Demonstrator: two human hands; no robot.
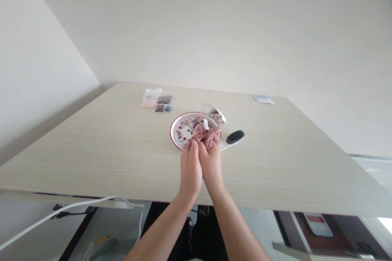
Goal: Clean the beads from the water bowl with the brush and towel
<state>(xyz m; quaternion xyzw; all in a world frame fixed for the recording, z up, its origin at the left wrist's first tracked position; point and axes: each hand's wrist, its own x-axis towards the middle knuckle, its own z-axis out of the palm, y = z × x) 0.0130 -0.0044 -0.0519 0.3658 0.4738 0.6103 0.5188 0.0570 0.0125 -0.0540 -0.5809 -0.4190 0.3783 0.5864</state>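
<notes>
My left hand (192, 167) and my right hand (211, 165) are side by side over the near edge of a plate, both closed on a dusty-pink crumpled cloth (212, 136). Folds of the cloth stick out beyond my fingers, and a small white tag-like piece (206, 123) shows at its far side. Beneath lies a white plate (172, 134) with a red rim, holding many small beads (184, 138) in pink, red and dark colours. To the right of my hands rests a white-handled brush (235, 137) with dark bristles.
Just behind the plate lies a clear bag (216, 113) with reddish pieces. Several small bags (157, 100) of beads are further back on the left. A blue-and-white packet (262, 99) sits at the back right. A white cable (92, 201) runs by the table's front left edge.
</notes>
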